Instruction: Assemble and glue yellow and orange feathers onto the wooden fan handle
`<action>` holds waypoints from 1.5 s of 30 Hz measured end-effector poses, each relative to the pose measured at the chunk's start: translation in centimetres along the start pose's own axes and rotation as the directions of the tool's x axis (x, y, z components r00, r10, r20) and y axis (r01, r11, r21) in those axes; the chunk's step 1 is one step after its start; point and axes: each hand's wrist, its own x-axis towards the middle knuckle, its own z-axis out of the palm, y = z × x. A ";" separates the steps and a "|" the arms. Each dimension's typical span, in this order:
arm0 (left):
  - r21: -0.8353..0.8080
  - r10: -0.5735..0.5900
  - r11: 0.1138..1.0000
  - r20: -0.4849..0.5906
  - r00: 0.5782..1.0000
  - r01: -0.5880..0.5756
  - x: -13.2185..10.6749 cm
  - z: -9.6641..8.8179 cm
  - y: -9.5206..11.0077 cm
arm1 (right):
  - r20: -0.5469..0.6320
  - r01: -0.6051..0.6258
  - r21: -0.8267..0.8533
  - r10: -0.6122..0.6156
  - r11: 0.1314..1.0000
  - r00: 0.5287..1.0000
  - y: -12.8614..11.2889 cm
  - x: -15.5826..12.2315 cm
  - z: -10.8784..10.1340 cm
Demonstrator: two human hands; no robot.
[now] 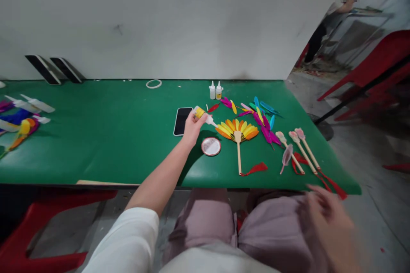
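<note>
On the green desk (105,136), the feather fan (237,136) looks nearly filled; magenta feathers (265,132) beside it lie unattached. The left hand (192,129) grips a bottle (200,113), nozzle (212,123) at the fan's left edge; the right hand (331,222) is too blurred to tell.

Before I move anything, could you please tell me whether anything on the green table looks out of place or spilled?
No spill is evident. Loose feathers lie jumbled right of the yellow-orange fan, unlike its neat spread, and one red tassel reaches the front edge of the table, so might snag.
</note>
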 end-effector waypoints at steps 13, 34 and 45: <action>0.076 -0.007 0.997 -0.008 1.000 0.008 0.8 -2.3 -1.9 | 0.571 0.475 -0.253 -0.266 0.843 0.777 -9.8 9.7 13.3; -0.009 -0.072 0.997 0.000 0.997 0.072 0.8 -1.2 -1.2 | 0.454 0.328 0.303 -0.438 0.895 0.776 -11.0 10.7 10.6; -0.081 -0.196 0.976 0.058 0.979 0.200 1.1 -1.9 -1.5 | 0.493 0.136 0.510 -0.419 0.849 0.762 -12.8 11.1 14.9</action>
